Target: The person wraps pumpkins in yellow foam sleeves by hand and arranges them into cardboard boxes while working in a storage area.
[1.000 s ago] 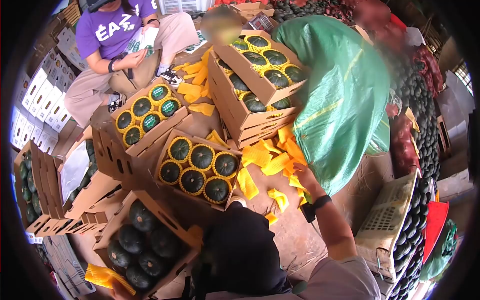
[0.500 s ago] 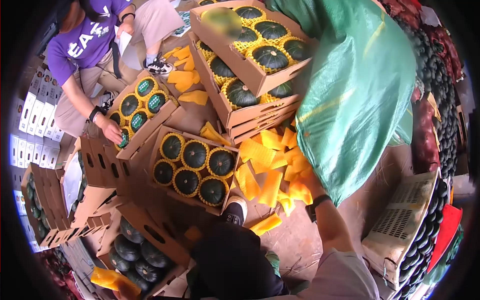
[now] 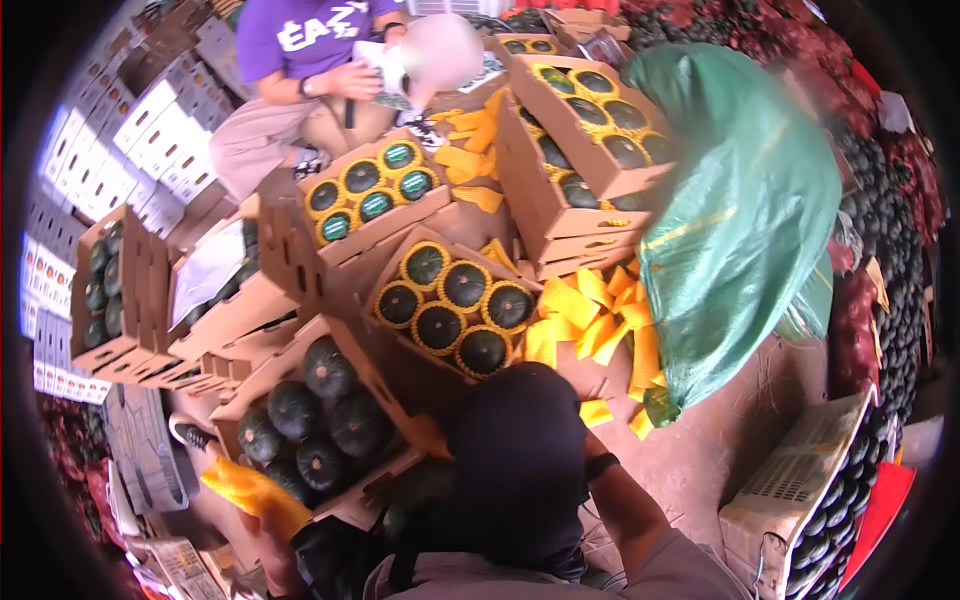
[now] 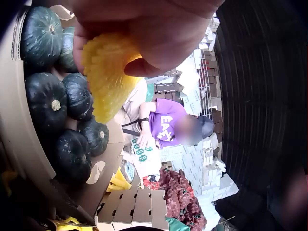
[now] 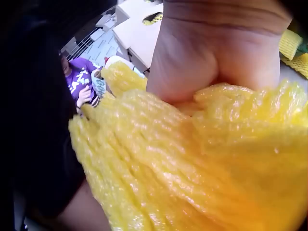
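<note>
My left hand (image 3: 272,535) pinches a yellow foam net sleeve (image 4: 108,82) between thumb and fingers. It is beside an open cardboard box (image 3: 395,405) of bare dark green squashes (image 4: 46,98), several in all. Past my raised knee, my right hand (image 5: 211,62) holds a bunch of yellow foam nets (image 5: 144,149); its fingers are buried in them, and the knee hides most of this hand in the head view. In front of my knee, another box (image 3: 400,345) holds squashes (image 3: 437,327), each in a yellow net.
Loose foam nets (image 3: 570,305) lie on the floor beside a green sack (image 3: 740,220). Stacked boxes (image 3: 570,235) of netted squashes stand behind. A person in a purple shirt (image 3: 300,35) sits opposite. A pale crate (image 3: 795,480) stands at right, more boxes (image 3: 215,310) at left.
My right hand has drawn back from the floor pile towards my knee, with foam nets. My left hand still holds its net by the bare squashes. The seated person has withdrawn a hand from their box.
</note>
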Demonstrator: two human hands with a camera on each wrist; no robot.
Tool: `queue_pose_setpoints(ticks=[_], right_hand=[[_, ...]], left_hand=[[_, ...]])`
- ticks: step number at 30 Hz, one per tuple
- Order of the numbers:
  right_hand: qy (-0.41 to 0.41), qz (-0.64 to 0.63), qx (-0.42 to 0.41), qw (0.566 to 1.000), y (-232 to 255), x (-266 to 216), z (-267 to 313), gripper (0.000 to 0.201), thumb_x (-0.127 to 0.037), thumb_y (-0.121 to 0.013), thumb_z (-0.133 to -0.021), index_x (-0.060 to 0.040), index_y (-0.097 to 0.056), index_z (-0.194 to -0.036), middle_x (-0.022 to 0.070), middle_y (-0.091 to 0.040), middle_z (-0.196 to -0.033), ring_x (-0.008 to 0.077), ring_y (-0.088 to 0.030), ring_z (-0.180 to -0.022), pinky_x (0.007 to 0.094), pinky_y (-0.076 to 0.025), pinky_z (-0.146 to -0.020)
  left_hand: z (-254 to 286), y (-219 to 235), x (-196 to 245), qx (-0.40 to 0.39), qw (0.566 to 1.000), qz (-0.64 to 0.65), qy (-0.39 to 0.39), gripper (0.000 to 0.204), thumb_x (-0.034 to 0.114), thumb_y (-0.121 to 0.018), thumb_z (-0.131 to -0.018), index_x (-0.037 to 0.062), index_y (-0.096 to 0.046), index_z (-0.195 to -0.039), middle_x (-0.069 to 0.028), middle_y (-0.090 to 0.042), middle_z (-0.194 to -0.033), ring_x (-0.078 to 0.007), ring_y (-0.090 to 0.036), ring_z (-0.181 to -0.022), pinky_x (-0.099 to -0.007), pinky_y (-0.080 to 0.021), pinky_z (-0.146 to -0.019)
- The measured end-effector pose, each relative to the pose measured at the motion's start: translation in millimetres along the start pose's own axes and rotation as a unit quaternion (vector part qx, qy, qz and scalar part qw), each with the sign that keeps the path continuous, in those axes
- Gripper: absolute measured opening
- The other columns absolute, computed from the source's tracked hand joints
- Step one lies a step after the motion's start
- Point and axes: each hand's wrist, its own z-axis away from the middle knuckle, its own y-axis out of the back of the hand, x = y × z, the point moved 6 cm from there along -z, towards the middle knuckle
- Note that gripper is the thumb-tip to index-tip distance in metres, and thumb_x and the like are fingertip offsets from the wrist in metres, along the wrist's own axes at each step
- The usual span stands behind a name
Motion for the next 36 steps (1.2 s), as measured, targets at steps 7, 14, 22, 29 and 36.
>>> queue_pose_setpoints(ticks=[7, 14, 22, 29, 36], right_hand=[[0.119, 0.465, -0.057, 0.875, 17.9, -112.0, 34.4, 0.034, -0.019, -0.059, -0.086, -0.0068, -0.059, -0.117, 0.0101, -0.065, -0.110, 0.0237, -0.062, -0.101, 0.0325, -0.048, -0.087], [0.343, 0.580, 0.084, 0.734, -154.6, -398.2, 164.5, 0.031, 0.004, -0.061, -0.083, 0.0000, -0.056, -0.113, 0.0075, -0.061, -0.110, 0.0171, -0.057, -0.100, 0.0289, -0.043, -0.090], [0.498, 0.624, -0.177, 0.576, -477.4, -267.2, 200.4, 0.047, 0.001, -0.068, -0.058, -0.0082, -0.059, -0.103, 0.0098, -0.060, -0.115, 0.0360, -0.048, -0.119, 0.0449, -0.039, -0.098], [0.341, 0.422, -0.207, 0.814, -549.2, -21.1, 117.3, 0.048, -0.013, -0.068, -0.075, -0.0128, -0.055, -0.121, 0.0168, -0.040, -0.138, 0.0335, -0.038, -0.129, 0.0413, -0.032, -0.104], [0.088, 0.108, -0.255, 0.957, -466.1, -119.8, 73.5, 0.016, -0.008, -0.050, -0.093, -0.0021, -0.059, -0.104, 0.0063, -0.061, -0.102, 0.0142, -0.060, -0.093, 0.0262, -0.045, -0.083]], left_hand=[[16.3, 76.4, -46.5, 0.032, 0.994, 0.092, 0.049, 0.032, 0.000, -0.047, -0.079, 0.0019, -0.051, -0.111, -0.0054, -0.059, -0.093, -0.0150, -0.059, -0.082, -0.0266, -0.048, -0.076], [33.2, 94.1, -75.7, 0.104, 0.953, 0.280, 0.042, 0.033, 0.005, -0.046, -0.077, 0.0015, -0.051, -0.109, -0.0062, -0.058, -0.091, -0.0163, -0.059, -0.077, -0.0259, -0.049, -0.067], [24.4, 73.4, 17.0, -0.130, 0.836, 0.534, -0.007, 0.030, 0.035, -0.055, -0.080, 0.0063, -0.047, -0.081, -0.0107, -0.053, -0.072, -0.0219, -0.056, -0.059, -0.0277, -0.046, -0.051], [-39.4, 54.0, -19.6, -0.081, 0.827, 0.556, 0.037, 0.026, 0.031, -0.060, -0.075, 0.0068, -0.053, -0.082, -0.0187, -0.047, -0.134, -0.0332, -0.040, -0.129, -0.0456, -0.043, -0.098], [-75.3, 54.9, -107.6, -0.092, 0.787, 0.605, 0.079, 0.058, 0.028, -0.054, -0.075, 0.0033, -0.049, -0.127, -0.0151, -0.042, -0.141, -0.0280, -0.029, -0.137, -0.0406, -0.024, -0.111]])
